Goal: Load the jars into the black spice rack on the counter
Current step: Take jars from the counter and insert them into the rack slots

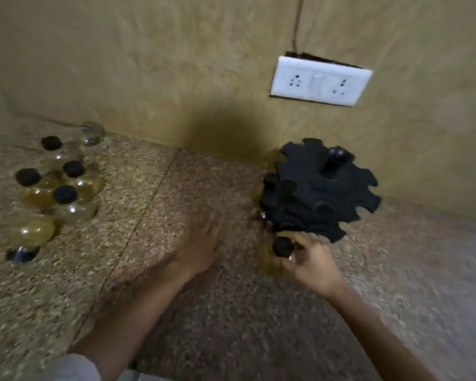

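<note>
The black spice rack (318, 188) stands on the speckled counter (149, 270) near the wall, a round carousel with notched tiers and a knob on top. My right hand (311, 264) grips a glass jar with a black lid (282, 247) at the rack's near lower edge. Black lids of a few jars show in the rack's left slots. My left hand (201, 248) hovers blurred over the counter left of the rack, fingers straight, holding nothing. Several glass jars with black lids (63, 188) are clustered on the counter at the far left, some with yellowish contents.
A jar lies on its side (25, 243) at the near end of the cluster. A clear lidless glass (92, 133) stands by the wall behind it. A white socket and switch plate (319, 79) is on the wall above the rack.
</note>
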